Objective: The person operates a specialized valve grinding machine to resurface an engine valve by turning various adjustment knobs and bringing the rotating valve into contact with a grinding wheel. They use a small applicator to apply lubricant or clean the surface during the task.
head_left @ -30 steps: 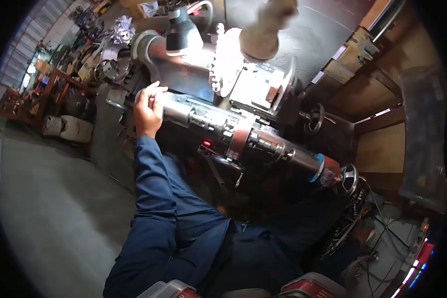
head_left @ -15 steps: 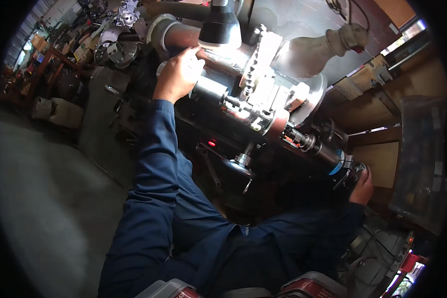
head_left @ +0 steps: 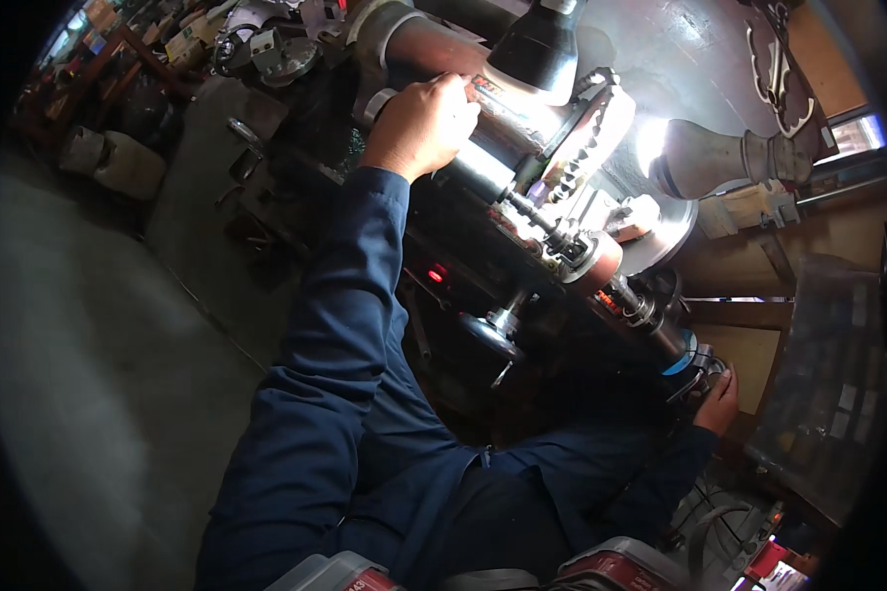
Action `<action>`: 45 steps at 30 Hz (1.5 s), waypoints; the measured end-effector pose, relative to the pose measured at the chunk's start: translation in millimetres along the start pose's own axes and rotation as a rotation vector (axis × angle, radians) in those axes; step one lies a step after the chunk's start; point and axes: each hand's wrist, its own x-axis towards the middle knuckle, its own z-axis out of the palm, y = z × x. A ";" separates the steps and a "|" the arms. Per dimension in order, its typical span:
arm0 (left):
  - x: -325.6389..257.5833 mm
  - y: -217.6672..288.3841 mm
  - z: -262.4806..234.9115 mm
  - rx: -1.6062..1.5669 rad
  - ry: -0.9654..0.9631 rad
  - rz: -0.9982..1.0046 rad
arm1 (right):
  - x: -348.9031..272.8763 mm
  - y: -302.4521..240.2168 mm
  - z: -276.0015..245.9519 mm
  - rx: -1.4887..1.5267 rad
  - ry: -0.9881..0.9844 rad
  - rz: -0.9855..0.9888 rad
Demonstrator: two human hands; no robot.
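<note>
My left hand [head_left: 426, 126] lies across the machine at the top, over a bright metal cylinder [head_left: 483, 175]. Its fingers are bent and closed near a brown housing [head_left: 512, 106]; what lies under them is hidden. At the far right end, my right hand [head_left: 719, 404] is curled around the metal end fitting [head_left: 708, 371], just past a blue band [head_left: 678, 366] on the dark barrel. Between the hands run a thin shaft [head_left: 534, 211] and a reddish round collar [head_left: 597, 264]. Much of the right hand's grip is out of sight.
A black lamp [head_left: 537, 54] shines down on the machine. Behind stands a pale rounded housing [head_left: 715, 158]. A handwheel [head_left: 493, 337] juts out toward my lap, near a red light [head_left: 437, 272]. Metal parts [head_left: 278, 57] crowd the upper left.
My view has shifted, so the machine and lamp appear farther right. Both hands stay at about the same places on the machine.
</note>
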 end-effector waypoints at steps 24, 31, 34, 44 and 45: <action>7.1 15.0 -3.6 0.000 -0.125 -0.145 | -48.9 -17.4 37.0 0.265 0.385 -0.004; 7.9 15.5 -1.4 0.066 -0.080 -0.093 | -48.8 -14.0 39.8 0.383 0.363 0.021; 8.7 20.1 5.7 0.042 -0.039 -0.078 | -45.9 -27.1 24.7 0.365 0.397 0.067; 2.4 19.3 10.4 -0.001 -0.028 -0.239 | -22.3 -47.1 12.3 0.383 0.454 0.162; 0.6 11.9 12.3 0.031 -0.018 -0.213 | -21.3 -47.5 11.7 0.372 0.485 0.137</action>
